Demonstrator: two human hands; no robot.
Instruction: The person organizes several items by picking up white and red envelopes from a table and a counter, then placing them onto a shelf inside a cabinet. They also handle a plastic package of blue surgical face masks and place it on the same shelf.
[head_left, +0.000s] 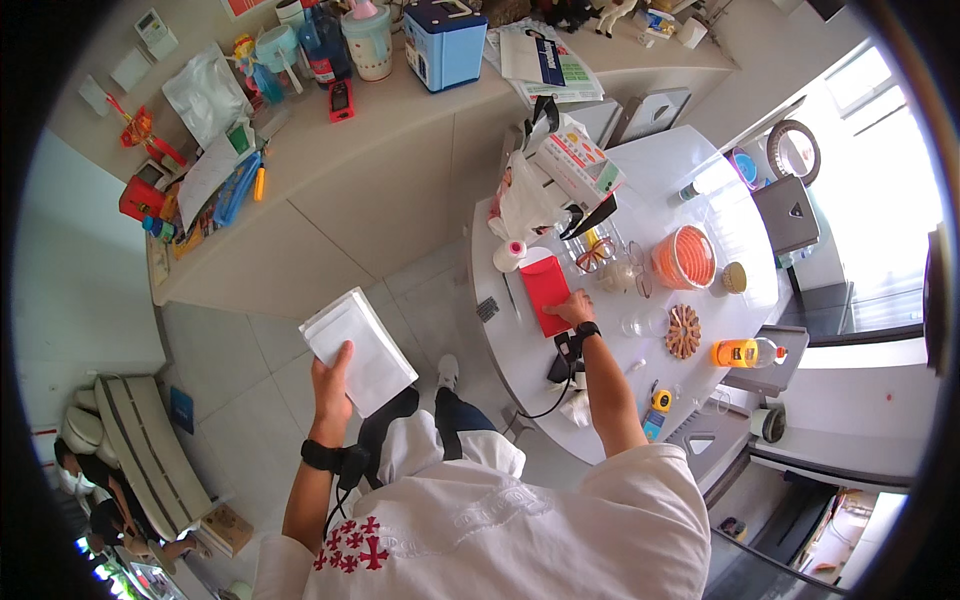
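Observation:
My left hand grips a thick stack of white paper or a white book over the floor, with the thumb on top. Over the near edge of the round white table, my right hand touches the lower part of a red envelope, which lies flat; whether the fingers hold it cannot be told. A white spool stands by the envelope's top end, and a thin dark pen-like stick lies to its left. Red-framed glasses rest above my right hand.
On the table are an orange basket, a wooden trivet, an orange drink bottle, a yellow tape measure and plastic bags. A cluttered counter curves behind. People are near a sofa at lower left.

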